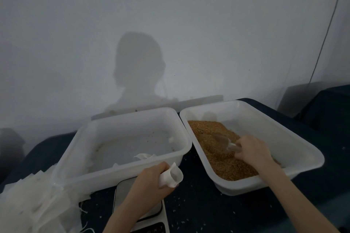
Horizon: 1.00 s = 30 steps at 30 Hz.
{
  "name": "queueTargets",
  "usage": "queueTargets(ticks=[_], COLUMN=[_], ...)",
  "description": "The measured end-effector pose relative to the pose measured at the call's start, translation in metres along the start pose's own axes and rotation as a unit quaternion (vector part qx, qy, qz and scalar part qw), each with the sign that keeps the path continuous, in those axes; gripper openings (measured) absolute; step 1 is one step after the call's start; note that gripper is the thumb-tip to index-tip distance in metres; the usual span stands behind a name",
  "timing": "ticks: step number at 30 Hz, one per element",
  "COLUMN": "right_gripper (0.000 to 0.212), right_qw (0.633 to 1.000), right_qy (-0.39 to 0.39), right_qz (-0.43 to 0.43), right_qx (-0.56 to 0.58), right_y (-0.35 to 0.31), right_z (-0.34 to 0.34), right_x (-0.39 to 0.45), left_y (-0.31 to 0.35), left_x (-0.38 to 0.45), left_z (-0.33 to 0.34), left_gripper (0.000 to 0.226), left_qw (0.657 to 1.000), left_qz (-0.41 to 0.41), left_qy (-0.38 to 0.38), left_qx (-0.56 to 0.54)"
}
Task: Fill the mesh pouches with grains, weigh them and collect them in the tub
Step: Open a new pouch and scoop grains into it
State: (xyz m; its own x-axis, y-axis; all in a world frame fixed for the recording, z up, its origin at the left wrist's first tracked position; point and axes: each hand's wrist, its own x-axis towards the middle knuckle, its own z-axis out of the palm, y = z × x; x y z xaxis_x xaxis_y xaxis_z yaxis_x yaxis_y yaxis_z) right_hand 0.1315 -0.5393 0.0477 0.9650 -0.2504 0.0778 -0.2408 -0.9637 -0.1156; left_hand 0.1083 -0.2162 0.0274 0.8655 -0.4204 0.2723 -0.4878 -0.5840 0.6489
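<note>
My left hand grips a white mesh pouch with its mouth held open, just above the scale. My right hand holds a clear plastic scoop whose blade is dug into the brown grains. The grains fill the left part of the right white tub. The left white tub holds one crumpled white pouch near its front wall and a few stray grains.
A pile of flat white mesh pouches lies at the front left beside the left tub. Loose grains speckle the dark tablecloth in front. A grey wall rises right behind both tubs.
</note>
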Motion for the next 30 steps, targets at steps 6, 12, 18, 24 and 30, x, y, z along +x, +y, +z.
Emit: queueTargets(ticks=[6,12,18,24,30], right_gripper=[0.01,0.01,0.01,0.011,0.029], right_qw=[0.996,0.993,0.985,0.978,0.986], right_qy=[-0.004,0.074,0.119,0.115,0.061], right_qz=[0.024,0.061,0.062,0.056,0.052], right_qx=[0.089,0.064,0.108,0.167,0.149], right_y=[-0.0008,0.0012,0.0006,0.0007,0.0023], right_z=[0.003,0.0007,0.0005,0.0008,0.0012], right_x=[0.0008,0.0025,0.0004,-0.0004,-0.001], left_y=[-0.0014,0.001,0.0014,0.0008,-0.0009], left_x=[-0.0017,-0.0022,-0.0022,-0.002,-0.0009], left_z=[-0.0011,-0.0041,-0.0029,-0.0009,-0.0012], left_gripper=[0.02,0.023,0.024,0.024,0.026], left_qw=[1.0,1.0,1.0,0.999,0.999], left_qz=[-0.005,-0.01,-0.008,-0.018,-0.026], left_qy=[-0.003,-0.005,-0.006,-0.021,-0.026], left_qx=[0.019,0.018,0.025,0.026,0.024])
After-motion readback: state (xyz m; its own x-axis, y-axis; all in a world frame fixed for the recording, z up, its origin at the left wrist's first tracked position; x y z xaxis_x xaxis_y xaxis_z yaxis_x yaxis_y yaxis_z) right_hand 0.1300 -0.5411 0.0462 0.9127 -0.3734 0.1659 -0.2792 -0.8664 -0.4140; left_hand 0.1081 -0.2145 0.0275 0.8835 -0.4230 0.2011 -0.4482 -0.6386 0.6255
